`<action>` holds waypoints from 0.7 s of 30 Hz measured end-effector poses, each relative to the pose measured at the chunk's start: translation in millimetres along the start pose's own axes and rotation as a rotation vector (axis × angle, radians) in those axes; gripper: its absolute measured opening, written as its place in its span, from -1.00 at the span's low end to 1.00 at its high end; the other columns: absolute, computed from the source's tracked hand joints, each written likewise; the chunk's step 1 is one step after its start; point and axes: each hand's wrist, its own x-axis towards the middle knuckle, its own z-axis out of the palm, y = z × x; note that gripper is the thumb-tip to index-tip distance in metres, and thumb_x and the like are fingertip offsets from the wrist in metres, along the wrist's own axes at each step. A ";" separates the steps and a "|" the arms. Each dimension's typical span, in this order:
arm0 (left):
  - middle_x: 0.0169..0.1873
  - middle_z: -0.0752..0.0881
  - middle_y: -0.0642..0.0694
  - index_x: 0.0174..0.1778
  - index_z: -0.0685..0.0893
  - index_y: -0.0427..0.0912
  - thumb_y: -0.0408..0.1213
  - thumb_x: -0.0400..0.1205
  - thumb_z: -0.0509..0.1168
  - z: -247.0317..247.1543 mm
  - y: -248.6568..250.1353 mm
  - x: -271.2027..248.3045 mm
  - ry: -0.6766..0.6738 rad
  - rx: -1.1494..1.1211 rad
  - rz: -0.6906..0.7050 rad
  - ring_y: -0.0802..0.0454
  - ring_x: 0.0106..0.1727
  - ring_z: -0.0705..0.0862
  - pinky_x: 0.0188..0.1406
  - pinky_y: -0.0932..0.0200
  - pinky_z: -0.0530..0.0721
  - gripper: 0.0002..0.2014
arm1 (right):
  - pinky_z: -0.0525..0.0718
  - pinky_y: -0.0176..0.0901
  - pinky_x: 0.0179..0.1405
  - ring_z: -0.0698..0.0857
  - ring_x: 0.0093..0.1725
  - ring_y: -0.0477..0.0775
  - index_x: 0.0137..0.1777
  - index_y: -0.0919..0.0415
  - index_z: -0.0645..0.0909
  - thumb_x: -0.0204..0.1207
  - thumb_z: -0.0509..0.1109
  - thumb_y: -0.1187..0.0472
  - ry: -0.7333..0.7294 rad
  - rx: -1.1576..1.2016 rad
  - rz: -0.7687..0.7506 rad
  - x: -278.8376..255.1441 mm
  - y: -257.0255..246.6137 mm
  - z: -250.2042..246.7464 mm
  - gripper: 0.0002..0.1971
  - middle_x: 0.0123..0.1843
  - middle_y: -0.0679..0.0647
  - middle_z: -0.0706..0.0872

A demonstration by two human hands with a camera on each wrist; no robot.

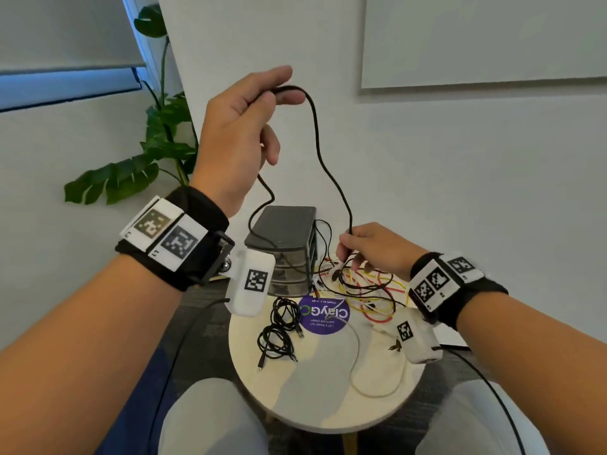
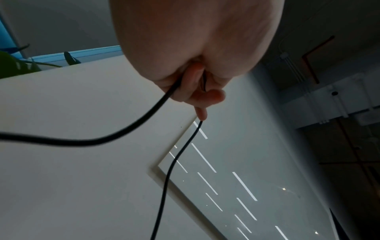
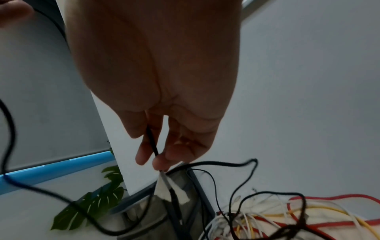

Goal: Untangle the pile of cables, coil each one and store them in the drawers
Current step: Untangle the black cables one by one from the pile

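My left hand (image 1: 285, 88) is raised high and pinches a black cable (image 1: 323, 165) between thumb and forefinger. The cable hangs in a long curve down to my right hand (image 1: 347, 249), which pinches it just above the tangled pile (image 1: 364, 290) of red, yellow, white and black cables. Another stretch drops from my left hand over the small dark drawer unit (image 1: 282, 247). In the left wrist view, the left hand (image 2: 197, 91) holds the black cable (image 2: 170, 165). The right wrist view shows the right hand (image 3: 152, 154) pinching the cable (image 3: 151, 139) above the pile (image 3: 277, 216).
Two coiled black cables (image 1: 279, 326) lie on the round pale table (image 1: 315, 408) beside a purple sticker (image 1: 323, 315). A loose white cable (image 1: 377, 392) loops across the table's front right. A leafy plant (image 1: 157, 142) stands by the wall at the left. My knees are below the table edge.
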 end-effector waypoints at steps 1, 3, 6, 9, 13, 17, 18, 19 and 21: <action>0.20 0.82 -0.09 0.49 0.63 -0.15 -0.37 0.86 0.06 -1.7 3.7 1.2 -0.005 -0.005 -0.003 0.03 -0.50 0.50 -0.50 0.28 0.51 -0.65 | 0.58 -0.22 -0.30 0.68 -0.25 0.00 -0.11 0.24 0.72 0.80 0.18 0.06 -0.013 0.018 -0.022 -1.3 -8.7 -3.6 -0.61 -0.03 0.17 0.83; 0.23 0.80 -0.08 0.50 0.62 -0.11 -0.35 0.86 0.07 -4.2 9.1 3.8 -0.020 0.019 -0.031 0.03 -0.48 0.52 -0.54 0.35 0.48 -0.65 | 0.58 -0.20 -0.31 0.68 -0.26 0.02 -0.11 0.25 0.71 0.82 0.14 0.07 -0.027 0.036 -0.077 -3.3 -28.4 -12.2 -0.59 -0.12 0.15 0.81; 0.21 0.80 -0.07 0.52 0.59 -0.05 -0.31 0.86 0.07 -8.0 7.4 4.3 -0.038 0.106 -0.070 -0.02 -0.48 0.54 -0.57 0.43 0.44 -0.65 | 0.54 -0.20 -0.43 0.64 -0.41 0.06 -0.13 0.27 0.68 0.83 0.14 0.09 -0.023 0.124 -0.123 -6.0 -60.5 -23.5 -0.59 -0.26 0.20 0.78; 0.16 0.81 -0.06 0.50 0.60 -0.02 -0.29 0.86 0.08 -12.9 -7.2 -1.5 -0.031 0.178 -0.104 -0.02 -0.48 0.57 -0.57 0.35 0.50 -0.66 | 0.50 -0.19 -0.50 0.57 -0.49 0.06 -0.11 0.27 0.66 0.83 0.15 0.09 -0.031 0.281 -0.149 -10.0 -89.3 -32.1 -0.62 -0.32 0.22 0.74; 0.12 0.79 -0.16 0.36 0.59 -0.07 -0.20 0.85 0.12 -19.6 -31.5 -13.4 -0.038 0.196 -0.264 -0.13 -0.24 0.75 -0.31 0.05 0.74 -0.76 | 0.49 -0.26 -0.52 0.53 -0.49 0.01 0.00 0.27 0.68 0.81 0.22 0.11 -0.019 0.352 -0.234 -19.7 -121.1 -41.3 -0.70 -0.33 0.15 0.71; 0.05 0.69 -0.03 0.07 0.76 -0.10 0.05 0.77 0.08 -20.6 -44.6 -17.6 -0.027 0.360 -0.381 0.10 0.07 0.69 0.17 -0.02 0.67 -0.60 | 0.49 -0.31 -0.50 0.51 -0.48 -0.05 0.04 0.25 0.70 0.78 0.29 0.11 0.001 0.390 -0.360 -33.8 -142.9 -48.9 -0.76 -0.33 0.09 0.69; -0.05 0.65 0.00 -0.02 0.80 -0.08 0.05 0.78 0.06 -20.3 -42.9 -17.1 0.027 0.440 -0.331 0.15 -0.02 0.62 0.11 0.02 0.60 -0.56 | 0.50 -0.32 -0.49 0.52 -0.48 -0.05 0.03 0.25 0.70 0.78 0.30 0.11 -0.007 0.372 -0.382 -36.6 -146.0 -48.0 -0.76 -0.32 0.10 0.69; -0.14 0.62 -0.02 -0.12 0.82 -0.07 0.06 0.80 0.05 -19.3 -38.3 -16.4 0.090 0.494 -0.267 0.13 -0.11 0.58 0.00 0.00 0.55 -0.52 | 0.52 -0.32 -0.49 0.54 -0.47 -0.05 0.02 0.27 0.70 0.77 0.32 0.11 -0.019 0.345 -0.399 -38.5 -147.9 -45.7 -0.76 -0.31 0.11 0.70; -0.22 0.64 -0.08 -0.22 0.81 -0.09 0.14 0.81 0.01 -15.1 -23.7 -14.4 0.090 0.473 -0.225 0.05 -0.21 0.56 -0.13 -0.02 0.49 -0.42 | 0.57 -0.31 -0.47 0.59 -0.45 -0.03 0.01 0.33 0.68 0.75 0.35 0.14 -0.048 0.280 -0.417 -40.6 -149.3 -37.5 -0.77 -0.27 0.17 0.72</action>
